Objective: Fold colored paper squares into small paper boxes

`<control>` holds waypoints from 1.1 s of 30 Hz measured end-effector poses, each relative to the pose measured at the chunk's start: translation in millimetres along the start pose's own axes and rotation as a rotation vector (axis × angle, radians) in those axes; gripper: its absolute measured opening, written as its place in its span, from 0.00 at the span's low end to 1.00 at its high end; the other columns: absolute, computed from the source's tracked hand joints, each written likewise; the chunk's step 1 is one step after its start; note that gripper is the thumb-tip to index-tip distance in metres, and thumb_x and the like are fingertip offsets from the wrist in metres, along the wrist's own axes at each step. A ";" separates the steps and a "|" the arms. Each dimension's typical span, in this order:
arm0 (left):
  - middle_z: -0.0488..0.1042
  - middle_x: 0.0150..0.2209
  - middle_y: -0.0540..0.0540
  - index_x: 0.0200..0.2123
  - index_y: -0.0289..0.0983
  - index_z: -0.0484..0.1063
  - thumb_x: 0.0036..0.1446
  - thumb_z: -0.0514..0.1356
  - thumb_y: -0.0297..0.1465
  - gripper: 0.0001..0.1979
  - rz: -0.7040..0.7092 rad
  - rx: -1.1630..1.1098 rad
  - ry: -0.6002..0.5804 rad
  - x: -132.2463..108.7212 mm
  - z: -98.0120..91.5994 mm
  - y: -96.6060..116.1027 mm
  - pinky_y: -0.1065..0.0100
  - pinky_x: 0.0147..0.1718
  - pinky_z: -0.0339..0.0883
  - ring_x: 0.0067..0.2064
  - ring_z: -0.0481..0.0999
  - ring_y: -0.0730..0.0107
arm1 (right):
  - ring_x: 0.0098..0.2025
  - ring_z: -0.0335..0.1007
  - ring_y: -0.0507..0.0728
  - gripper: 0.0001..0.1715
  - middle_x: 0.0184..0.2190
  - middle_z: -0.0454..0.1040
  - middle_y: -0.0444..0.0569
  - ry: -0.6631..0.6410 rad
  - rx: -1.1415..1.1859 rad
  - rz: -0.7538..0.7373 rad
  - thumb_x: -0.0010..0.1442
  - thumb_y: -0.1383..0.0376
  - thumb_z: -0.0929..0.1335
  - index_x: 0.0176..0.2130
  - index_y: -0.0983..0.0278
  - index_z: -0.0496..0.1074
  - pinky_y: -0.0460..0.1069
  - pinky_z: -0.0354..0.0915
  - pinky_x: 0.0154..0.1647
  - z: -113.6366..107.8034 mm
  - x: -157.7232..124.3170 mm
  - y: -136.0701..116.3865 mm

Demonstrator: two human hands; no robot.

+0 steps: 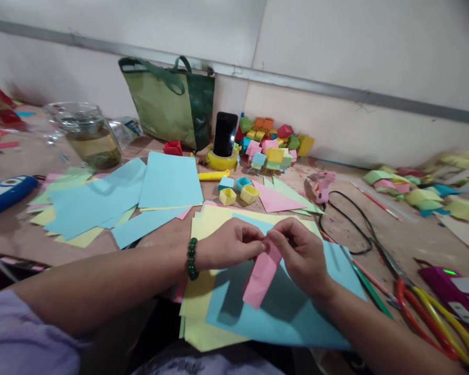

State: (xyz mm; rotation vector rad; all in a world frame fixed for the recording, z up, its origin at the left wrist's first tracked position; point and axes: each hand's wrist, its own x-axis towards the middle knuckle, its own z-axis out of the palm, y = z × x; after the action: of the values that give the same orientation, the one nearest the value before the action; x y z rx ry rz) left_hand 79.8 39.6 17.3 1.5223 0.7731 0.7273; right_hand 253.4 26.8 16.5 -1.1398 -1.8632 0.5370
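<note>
Between both hands is a folded strip of pink paper [262, 276], gripped at its upper end and hanging down toward me. My left hand [234, 240], with a green bead bracelet [193, 259] at its wrist, pinches the strip's upper left corner. The fingers of my right hand [303, 252] are closed on the upper right side, thumb on top. Below the hands lies a stack of blue paper [289, 317] and yellow paper [201, 291]. Small folded paper boxes, blue [243, 184] and yellow [250, 194], sit just beyond the hands.
Scissors [422, 307], a pink glue gun [323, 186] and its looping cord are at right. A glass mug [88, 135] holds liquid at left, near loose coloured sheets [97, 192]. Behind stand a green bag [168, 104], a phone [225, 134] and a pile of folded paper pieces [273, 146].
</note>
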 end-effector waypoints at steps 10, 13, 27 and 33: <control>0.67 0.21 0.52 0.26 0.31 0.72 0.53 0.61 0.34 0.11 -0.041 0.015 0.027 -3.0 2.1 -2.0 0.76 0.20 0.54 0.22 0.62 0.79 | 0.22 0.61 0.49 0.08 0.22 0.66 0.41 0.096 -0.062 -0.068 0.61 0.63 0.66 0.30 0.62 0.66 0.45 0.61 0.24 -1.6 3.0 4.8; 0.66 0.20 0.53 0.24 0.32 0.71 0.57 0.58 0.34 0.13 0.024 0.117 0.032 -2.2 -0.3 -3.4 0.76 0.20 0.53 0.22 0.61 0.79 | 0.25 0.66 0.51 0.07 0.25 0.71 0.43 -0.048 0.033 -0.060 0.57 0.62 0.70 0.33 0.62 0.70 0.45 0.64 0.25 -6.8 6.2 7.8; 0.79 0.34 0.46 0.40 0.35 0.77 0.58 0.59 0.31 0.10 0.281 0.499 0.164 0.2 -15.3 -8.2 0.72 0.34 0.66 0.34 0.75 0.71 | 0.25 0.71 0.52 0.03 0.24 0.77 0.45 -0.101 -0.052 -0.156 0.55 0.66 0.71 0.29 0.62 0.75 0.46 0.69 0.26 -16.1 9.8 2.6; 0.76 0.35 0.47 0.51 0.34 0.70 0.48 0.67 0.31 0.25 0.355 0.243 0.312 1.2 -23.4 4.6 0.71 0.36 0.69 0.34 0.74 0.72 | 0.23 0.69 0.51 0.04 0.23 0.74 0.43 0.098 -0.084 -0.137 0.57 0.67 0.70 0.29 0.62 0.73 0.45 0.67 0.25 -18.1 3.8 5.4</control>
State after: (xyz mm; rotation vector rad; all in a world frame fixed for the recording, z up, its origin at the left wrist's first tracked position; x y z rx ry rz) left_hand 61.8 53.8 23.8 1.8164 0.8540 1.1902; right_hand 270.5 31.5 24.0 -1.0642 -1.8765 0.3232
